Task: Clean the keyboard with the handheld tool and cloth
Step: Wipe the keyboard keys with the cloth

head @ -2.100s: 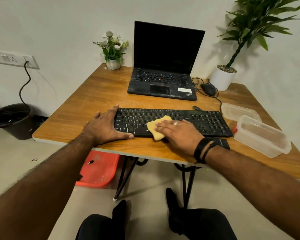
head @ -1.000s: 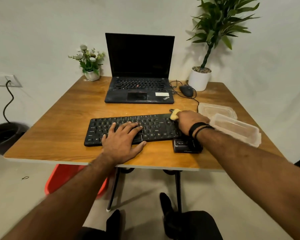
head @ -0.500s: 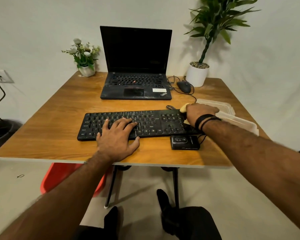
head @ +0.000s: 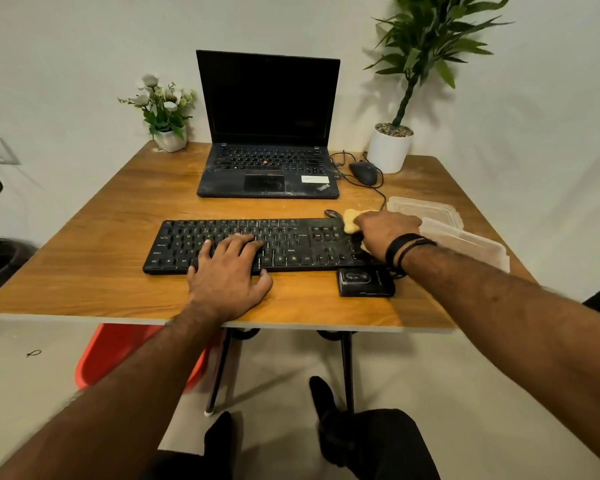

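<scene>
I have one view only, a wide-angle camera on the person's head. It looks forward and down across the wooden table (head: 94, 265) toward the wall, near enough that both forearms fill the foreground.

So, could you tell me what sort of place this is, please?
Probably a small home or office desk corner. A wooden table against a plain wall carries an open laptop, a separate black keyboard and a wired mouse, with potted plants at the back.

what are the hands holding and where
Right hand holds the yellow cloth bunched beneath it; left hand only rests flat on the keyboard.
</scene>
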